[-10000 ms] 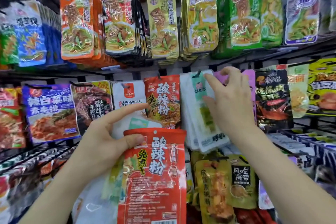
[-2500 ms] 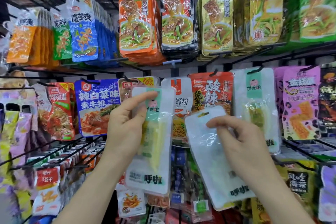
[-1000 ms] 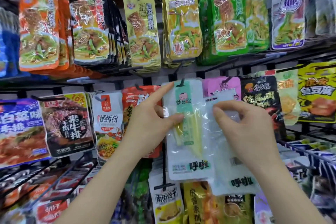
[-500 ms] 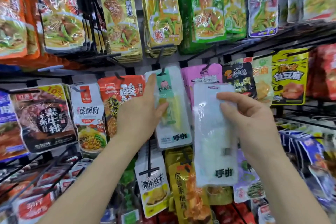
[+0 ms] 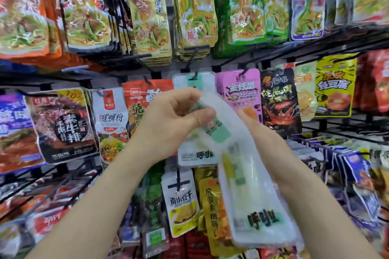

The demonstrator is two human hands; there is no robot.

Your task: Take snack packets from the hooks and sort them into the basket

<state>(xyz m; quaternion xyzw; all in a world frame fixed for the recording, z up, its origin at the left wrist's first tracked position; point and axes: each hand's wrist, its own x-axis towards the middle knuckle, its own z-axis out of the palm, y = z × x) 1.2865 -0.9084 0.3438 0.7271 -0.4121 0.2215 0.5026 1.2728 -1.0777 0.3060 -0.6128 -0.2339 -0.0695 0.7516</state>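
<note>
A clear green-labelled packet (image 5: pixel 252 202) is off the hooks (image 5: pixel 194 75) and slants down through mid-frame. The left hand (image 5: pixel 168 124) pinches its top end, while the right hand (image 5: pixel 267 139) sits behind it, its grip hidden, so I cannot tell how it closes. No basket shows, so sorting looks undone, and matching packets (image 5: pixel 196 154) hang just behind. Other snacks (image 5: pixel 63 124) crowd every side, so free room seems only toward the person.

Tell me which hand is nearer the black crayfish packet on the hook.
Right. The right hand is just below the black crayfish packet, behind the white packet. The left hand is farther left, past the pink packet, pinching the white packet's top.
</note>
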